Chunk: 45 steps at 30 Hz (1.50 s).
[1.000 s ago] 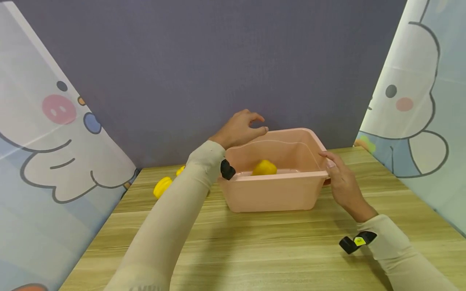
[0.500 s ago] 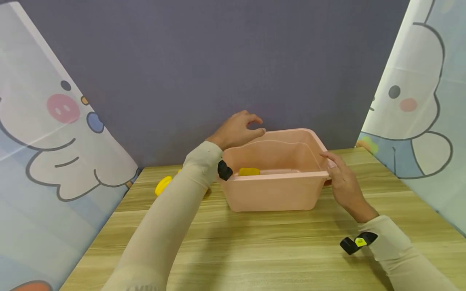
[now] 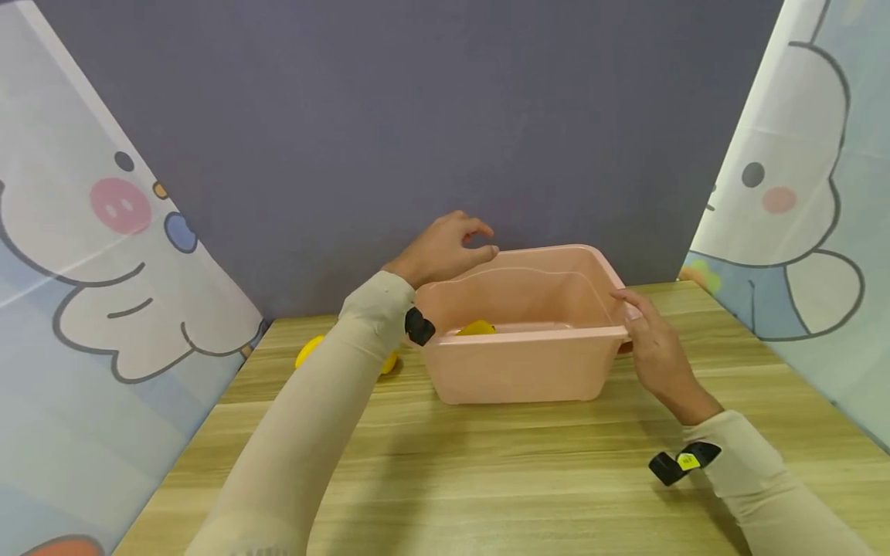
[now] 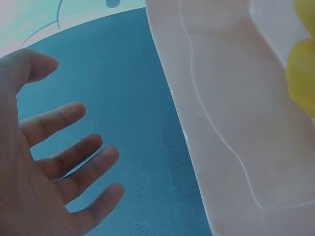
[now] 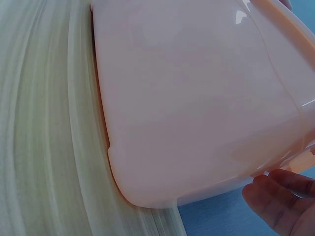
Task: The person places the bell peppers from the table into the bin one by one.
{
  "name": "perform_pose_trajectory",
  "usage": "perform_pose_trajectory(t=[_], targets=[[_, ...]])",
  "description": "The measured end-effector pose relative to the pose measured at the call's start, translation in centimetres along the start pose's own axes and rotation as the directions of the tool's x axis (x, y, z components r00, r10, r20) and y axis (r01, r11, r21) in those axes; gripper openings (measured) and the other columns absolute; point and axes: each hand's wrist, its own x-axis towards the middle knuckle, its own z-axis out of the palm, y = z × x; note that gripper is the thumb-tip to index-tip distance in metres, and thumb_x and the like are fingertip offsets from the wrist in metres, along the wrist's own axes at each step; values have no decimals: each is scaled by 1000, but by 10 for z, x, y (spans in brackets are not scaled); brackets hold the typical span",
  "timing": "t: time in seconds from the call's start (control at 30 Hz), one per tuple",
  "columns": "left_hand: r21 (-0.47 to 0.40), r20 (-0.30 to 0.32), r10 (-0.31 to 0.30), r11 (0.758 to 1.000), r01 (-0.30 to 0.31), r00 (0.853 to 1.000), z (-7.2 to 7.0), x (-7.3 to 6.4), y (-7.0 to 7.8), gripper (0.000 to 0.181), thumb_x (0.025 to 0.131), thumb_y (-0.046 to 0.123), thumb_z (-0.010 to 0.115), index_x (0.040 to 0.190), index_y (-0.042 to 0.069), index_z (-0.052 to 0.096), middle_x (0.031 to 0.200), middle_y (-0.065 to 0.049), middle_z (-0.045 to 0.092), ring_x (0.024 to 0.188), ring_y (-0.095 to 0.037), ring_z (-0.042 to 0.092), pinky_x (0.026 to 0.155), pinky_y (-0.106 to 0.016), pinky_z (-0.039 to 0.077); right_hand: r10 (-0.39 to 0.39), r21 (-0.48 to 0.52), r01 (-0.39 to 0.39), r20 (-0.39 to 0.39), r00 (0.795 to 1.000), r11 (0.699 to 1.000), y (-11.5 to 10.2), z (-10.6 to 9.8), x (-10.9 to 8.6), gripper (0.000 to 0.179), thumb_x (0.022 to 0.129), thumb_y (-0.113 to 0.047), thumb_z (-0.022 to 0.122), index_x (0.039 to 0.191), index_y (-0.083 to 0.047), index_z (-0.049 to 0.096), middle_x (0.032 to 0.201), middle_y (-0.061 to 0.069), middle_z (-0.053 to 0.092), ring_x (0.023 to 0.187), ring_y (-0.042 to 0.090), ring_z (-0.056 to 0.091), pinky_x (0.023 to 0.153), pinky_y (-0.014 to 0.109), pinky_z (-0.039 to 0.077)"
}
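A pink plastic basin [image 3: 514, 371] stands on the table, its far long side by the grey backdrop. My left hand [image 3: 439, 251] is above the basin's far left rim, fingers apart and loosely bent. In the left wrist view the left hand [image 4: 64, 162] holds nothing and is apart from the basin wall [image 4: 216, 98]. At the right end, my right hand [image 3: 652, 347] grips the rim with the thumb on top. The right hand's fingers [image 5: 280, 196] curl beneath that rim in the right wrist view. Inside the basin lies a smooth yellow rounded thing [image 3: 477, 328], mostly hidden by the near wall.
Left of the basin, yellow things lie on the wood-grain table [image 3: 528, 479], partly behind my left sleeve; one yellow thing [image 3: 308, 350] shows at its left. A grey backdrop [image 3: 417, 116] rises behind. Cartoon-printed panels [image 3: 793, 232] flank both sides.
The yellow thing in the basin has shifted from the middle toward the left end. My left hand has drifted slightly left. The right hand keeps its grip on the rim.
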Motion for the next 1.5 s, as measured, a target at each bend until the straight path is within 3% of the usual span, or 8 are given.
perform_pose_trajectory(t=[0.7,1.0,1.2,1.5], targets=[[-57,-32,4,998,-6,999,1,-19,-14,39,98,37,58,132,17,64,120,0,56,112,-24,54,93,-37,45,12,1,-12,-19,1000,1000,0,-2,0,42,110,-21,31,145,-5,48,132,28,54,81,0,58,62,16,51],[-40,-36,-6,999,5,999,-2,-25,-19,40,97,34,57,132,17,65,122,1,58,107,-17,53,93,-36,45,16,-7,-16,-21,1000,1000,-2,-4,-1,41,110,-22,32,145,-6,48,131,26,55,79,2,59,62,20,53],[-12,-50,1,1000,-2,999,-4,-30,-27,38,98,32,56,131,15,66,120,-2,59,109,-23,55,92,-37,46,12,5,-12,-19,1000,1000,-1,-3,-2,42,110,-22,32,145,-6,48,130,27,55,79,1,59,62,17,52],[-39,-100,-12,999,8,995,-4,-38,-41,34,97,23,58,127,12,68,120,-3,62,110,-25,57,95,-39,46,0,7,0,-12,1000,1000,1,-2,-1,42,110,-23,31,146,-6,48,132,25,54,80,3,60,63,18,53]])
